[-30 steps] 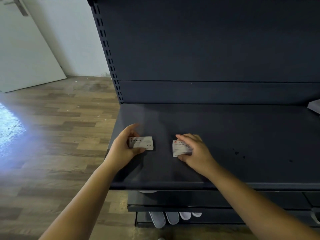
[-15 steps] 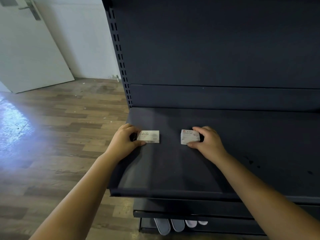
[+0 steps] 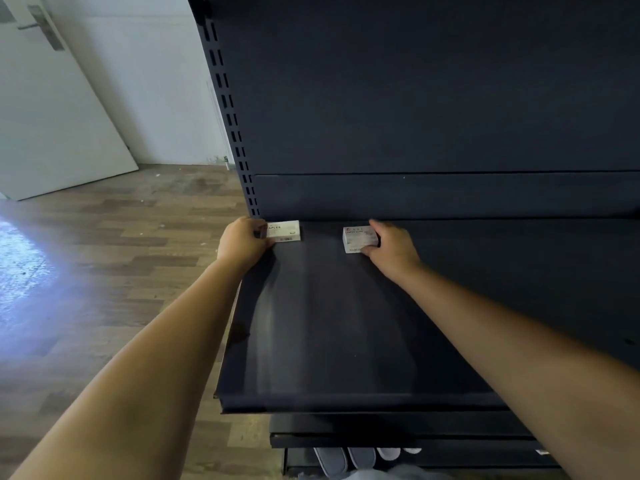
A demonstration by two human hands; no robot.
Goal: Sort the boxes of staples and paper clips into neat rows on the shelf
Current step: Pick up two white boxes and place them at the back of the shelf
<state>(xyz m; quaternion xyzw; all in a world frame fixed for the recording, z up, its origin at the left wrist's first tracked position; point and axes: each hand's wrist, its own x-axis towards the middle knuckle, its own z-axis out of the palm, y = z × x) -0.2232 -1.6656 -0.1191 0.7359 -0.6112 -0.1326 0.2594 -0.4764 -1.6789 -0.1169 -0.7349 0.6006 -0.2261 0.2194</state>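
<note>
A white staples box (image 3: 284, 230) lies at the back left corner of the dark shelf (image 3: 332, 327), against the back panel. My left hand (image 3: 242, 241) grips its left end with curled fingers. A white paper clips box (image 3: 358, 238) lies a short way to the right, also near the back. My right hand (image 3: 393, 247) holds its right end, fingers over the top edge and thumb at the front.
The shelf's slotted upright (image 3: 232, 129) rises beside my left hand. The shelf's front lip (image 3: 346, 405) runs below. Lower shelves and grey slippers (image 3: 346, 460) sit underneath. Wooden floor (image 3: 104, 271) and a white door (image 3: 45, 109) lie to the left.
Both hands have pushed the two boxes from the front-middle of the shelf back to its rear edge. The staples box has reached the back left corner.
</note>
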